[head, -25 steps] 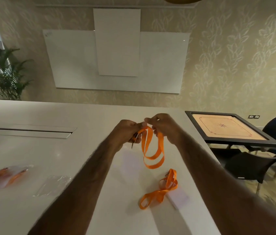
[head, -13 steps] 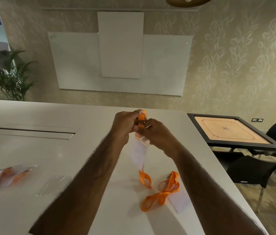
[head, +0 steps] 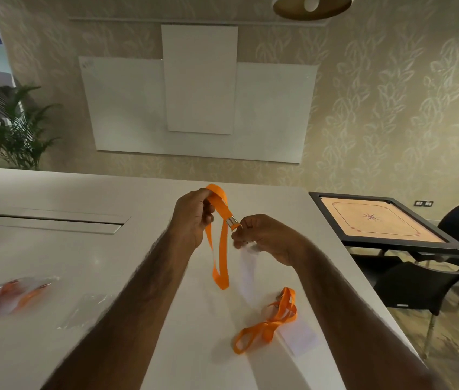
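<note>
The left hand (head: 191, 218) is curling its fingers round the upper loop of the orange lanyard (head: 220, 249), holding it up above the white table (head: 110, 277). The right hand (head: 267, 237) is pinching the strap's metal clasp (head: 232, 221) with its fingertips, and a clear card sleeve (head: 246, 274) is dangling, blurred, beneath it. The strap's 2 strands are hanging between the wrists. A loose lanyard (head: 274, 319) is lying on the table nearby.

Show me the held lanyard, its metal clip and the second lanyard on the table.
held lanyard (head: 222, 282), head view, bottom of hanging loop.
metal clip (head: 233, 220), head view, silver crimp.
second lanyard (head: 269, 330), head view, folded strap.
</note>
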{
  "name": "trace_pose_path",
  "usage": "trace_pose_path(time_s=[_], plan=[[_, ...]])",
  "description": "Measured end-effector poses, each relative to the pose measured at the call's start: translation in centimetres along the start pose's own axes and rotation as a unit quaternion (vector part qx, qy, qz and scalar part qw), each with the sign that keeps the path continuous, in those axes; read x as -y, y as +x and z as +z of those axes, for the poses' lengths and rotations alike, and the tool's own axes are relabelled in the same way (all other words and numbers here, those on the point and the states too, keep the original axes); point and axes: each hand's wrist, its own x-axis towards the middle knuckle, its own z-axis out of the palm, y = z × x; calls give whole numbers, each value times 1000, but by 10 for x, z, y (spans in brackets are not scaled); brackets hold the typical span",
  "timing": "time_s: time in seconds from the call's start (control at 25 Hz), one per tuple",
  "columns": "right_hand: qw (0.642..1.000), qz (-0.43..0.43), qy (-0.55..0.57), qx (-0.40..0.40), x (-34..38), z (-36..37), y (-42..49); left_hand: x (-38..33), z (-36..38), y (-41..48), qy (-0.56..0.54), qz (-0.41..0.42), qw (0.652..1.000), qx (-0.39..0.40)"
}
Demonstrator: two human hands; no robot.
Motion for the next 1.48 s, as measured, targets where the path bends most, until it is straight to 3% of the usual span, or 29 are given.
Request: trace_pose_path(time_s=[0.12,0.2,0.32,0.4,0.48,0.68,0.8,0.88,0.96,1.08,1.24,1.4,1.48], plan=[[995,31,-12,-92,0,-1,2,1,-12,7,0,-9,999,-36],[996,22,12,-88,-2,-9,-2,3,-21,12,-12,-20,997,-72],[997,8,71,38,-9,-20,-7,9,-25,13,-69,-41,992,-99],[991,8,14,134,-12,-14,-6,12,-20,8,-130,-54,987,-80],[986,22,-63,150,-14,1,-2,14,-13,3,-163,-66,984,-39],[993,-44,-103,-29,-8,22,14,9,-2,-2,-144,-75,986,38],[969,-97,-138,-181,-3,26,26,3,2,-2,-139,-70,986,59],[952,-125,-151,-236,1,24,30,0,5,-2,-136,-67,986,72],[965,-132,-116,-195,2,18,31,-3,7,-1,-140,-61,985,82],[990,-60,-95,-80,-3,8,21,-5,5,4,-156,-37,985,65],[996,-27,-33,83,-17,-12,9,-4,-5,14,-162,-5,987,18],[986,11,19,166,-21,-20,3,1,-10,19,-165,4,986,0],[985,4,14,169,-20,-17,3,2,-7,18,-170,-4,985,8]])
